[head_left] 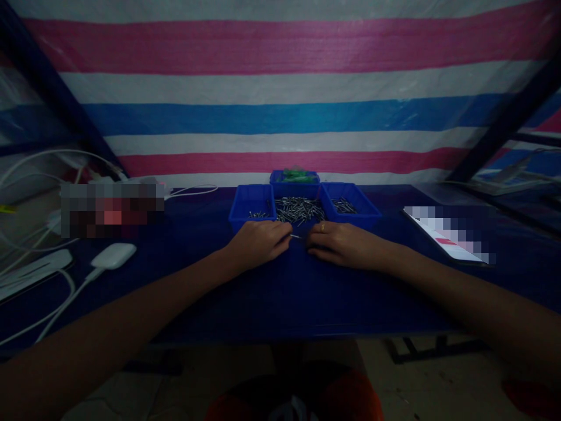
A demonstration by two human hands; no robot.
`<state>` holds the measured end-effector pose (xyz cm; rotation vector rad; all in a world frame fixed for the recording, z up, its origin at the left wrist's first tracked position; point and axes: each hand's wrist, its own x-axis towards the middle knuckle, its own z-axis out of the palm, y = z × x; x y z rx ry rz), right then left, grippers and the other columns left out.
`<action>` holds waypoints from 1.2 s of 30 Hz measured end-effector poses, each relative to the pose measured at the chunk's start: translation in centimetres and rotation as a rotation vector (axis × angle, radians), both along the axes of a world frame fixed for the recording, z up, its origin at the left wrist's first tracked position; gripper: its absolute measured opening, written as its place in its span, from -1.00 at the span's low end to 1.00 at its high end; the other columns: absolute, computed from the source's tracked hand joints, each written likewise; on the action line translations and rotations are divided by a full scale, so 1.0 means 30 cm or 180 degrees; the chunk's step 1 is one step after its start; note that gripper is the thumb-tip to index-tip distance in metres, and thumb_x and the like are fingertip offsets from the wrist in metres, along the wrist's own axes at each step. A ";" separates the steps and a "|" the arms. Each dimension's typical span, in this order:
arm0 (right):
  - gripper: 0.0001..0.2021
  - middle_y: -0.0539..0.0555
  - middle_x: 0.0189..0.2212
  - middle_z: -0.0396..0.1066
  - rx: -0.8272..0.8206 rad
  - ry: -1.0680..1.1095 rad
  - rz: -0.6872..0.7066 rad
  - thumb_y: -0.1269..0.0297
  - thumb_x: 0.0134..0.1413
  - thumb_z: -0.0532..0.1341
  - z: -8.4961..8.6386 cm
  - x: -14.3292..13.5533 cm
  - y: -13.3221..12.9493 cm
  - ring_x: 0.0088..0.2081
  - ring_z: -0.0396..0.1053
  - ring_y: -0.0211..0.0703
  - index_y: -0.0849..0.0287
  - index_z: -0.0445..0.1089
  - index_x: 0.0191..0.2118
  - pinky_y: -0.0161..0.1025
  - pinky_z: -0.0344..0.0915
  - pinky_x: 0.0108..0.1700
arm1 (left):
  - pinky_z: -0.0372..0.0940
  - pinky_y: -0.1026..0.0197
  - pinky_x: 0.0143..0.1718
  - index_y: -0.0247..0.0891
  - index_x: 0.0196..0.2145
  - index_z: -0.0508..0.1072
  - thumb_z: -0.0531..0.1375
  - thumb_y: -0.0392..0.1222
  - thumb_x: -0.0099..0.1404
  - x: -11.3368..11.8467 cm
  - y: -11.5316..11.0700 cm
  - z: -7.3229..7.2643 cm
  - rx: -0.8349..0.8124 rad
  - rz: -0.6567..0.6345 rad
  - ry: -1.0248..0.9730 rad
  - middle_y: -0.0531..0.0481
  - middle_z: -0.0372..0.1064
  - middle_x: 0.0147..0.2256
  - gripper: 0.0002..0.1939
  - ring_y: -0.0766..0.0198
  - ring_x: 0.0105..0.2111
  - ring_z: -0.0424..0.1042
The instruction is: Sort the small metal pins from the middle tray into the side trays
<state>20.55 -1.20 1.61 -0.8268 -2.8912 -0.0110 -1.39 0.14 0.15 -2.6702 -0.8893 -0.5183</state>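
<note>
Both our hands rested on the dark blue worktop [280, 292] just in front of the trays. Left hand [258, 241] was curled, grip pinched shut on a thin metal pin [295, 236]; only the tip of the pin showed, poking out from the fingertips. Pin's long axis ran roughly level, left to right, pointing at the right hand [344, 244].

Right hand lay palm down, fingers loosely bent toward the pin tip, close but apart from it; it held nothing we could make out. So the free end of the pin sat between the two hands, nearer the left, which already had it.

Pile of loose pins [299, 209] sat just beyond the hands, between the left blue tray [242, 202] and the right blue tray [362, 211], each holding a few pins. A third blue tray with green parts [294, 176] stood behind, well out of immediate reach of either grip.
</note>
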 end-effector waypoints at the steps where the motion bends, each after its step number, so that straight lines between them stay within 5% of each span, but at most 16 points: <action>1: -0.83 0.11 -0.31 0.30 -0.0010 -0.0004 0.0008 0.33 0.14 0.02 0.000 0.000 -0.001 -0.26 0.27 -0.20 0.25 0.32 -0.25 -0.22 0.24 -0.20 | 0.11 0.32 -0.48 -0.28 -0.34 0.31 -0.02 -0.21 0.26 0.000 0.000 0.000 -0.0012 0.0020 0.0003 0.07 0.33 -0.46 -0.85 0.39 -0.46 0.32; 8: -0.80 0.11 -0.34 0.32 0.0086 0.0075 0.0000 0.32 0.15 0.01 0.009 0.001 -0.005 -0.28 0.27 -0.22 0.24 0.33 -0.24 -0.24 0.23 -0.22 | 0.11 0.34 -0.51 -0.28 -0.28 0.32 -0.04 -0.20 0.27 0.000 -0.003 -0.003 -0.0183 0.0081 -0.0095 0.06 0.34 -0.47 -0.81 0.40 -0.50 0.32; 17: -0.74 0.14 -0.35 0.34 0.0984 -0.0057 -0.0418 0.29 0.17 -0.05 0.040 0.018 0.000 -0.31 0.27 -0.17 0.25 0.35 -0.29 -0.21 0.22 -0.24 | 0.12 0.33 -0.51 -0.29 -0.31 0.35 -0.05 -0.18 0.26 0.002 -0.004 -0.008 -0.0358 0.0151 -0.0041 0.05 0.35 -0.50 -0.78 0.38 -0.52 0.33; 22: -0.74 0.15 -0.38 0.35 0.1486 0.0033 -0.1307 0.24 0.14 -0.03 0.080 0.059 0.017 -0.33 0.27 -0.11 0.21 0.36 -0.29 -0.21 0.18 -0.37 | 0.11 0.32 -0.52 -0.29 -0.37 0.36 -0.06 -0.19 0.26 0.005 -0.005 -0.002 -0.0402 0.0106 0.0151 0.04 0.36 -0.49 -0.76 0.39 -0.52 0.33; 29: -0.65 0.15 -0.46 0.33 0.1347 0.0033 -0.2074 0.06 0.13 -0.04 0.064 0.113 0.051 -0.43 0.27 -0.13 0.18 0.37 -0.39 -0.24 0.12 -0.49 | 0.09 0.32 -0.53 -0.29 -0.39 0.35 -0.04 -0.20 0.26 0.000 0.000 -0.008 -0.0356 0.0104 0.0232 0.06 0.37 -0.48 -0.79 0.36 -0.50 0.35; 32: -0.66 0.18 -0.39 0.35 0.1186 0.0051 -0.2072 0.06 0.13 -0.02 0.064 0.101 0.045 -0.38 0.30 -0.09 0.20 0.37 -0.31 -0.18 0.17 -0.42 | 0.10 0.32 -0.51 -0.29 -0.38 0.34 -0.04 -0.20 0.26 -0.002 0.003 -0.012 -0.0360 0.0084 0.0240 0.06 0.37 -0.47 -0.79 0.36 -0.49 0.35; 36: -0.69 0.21 -0.27 0.36 0.1065 0.0144 -0.1396 0.15 0.14 -0.02 0.067 0.058 0.013 -0.22 0.30 -0.02 0.24 0.34 -0.21 -0.13 0.23 -0.24 | 0.11 0.31 -0.51 -0.29 -0.39 0.34 -0.04 -0.20 0.26 -0.001 0.004 -0.012 -0.0357 0.0082 0.0303 0.05 0.35 -0.47 -0.79 0.35 -0.49 0.34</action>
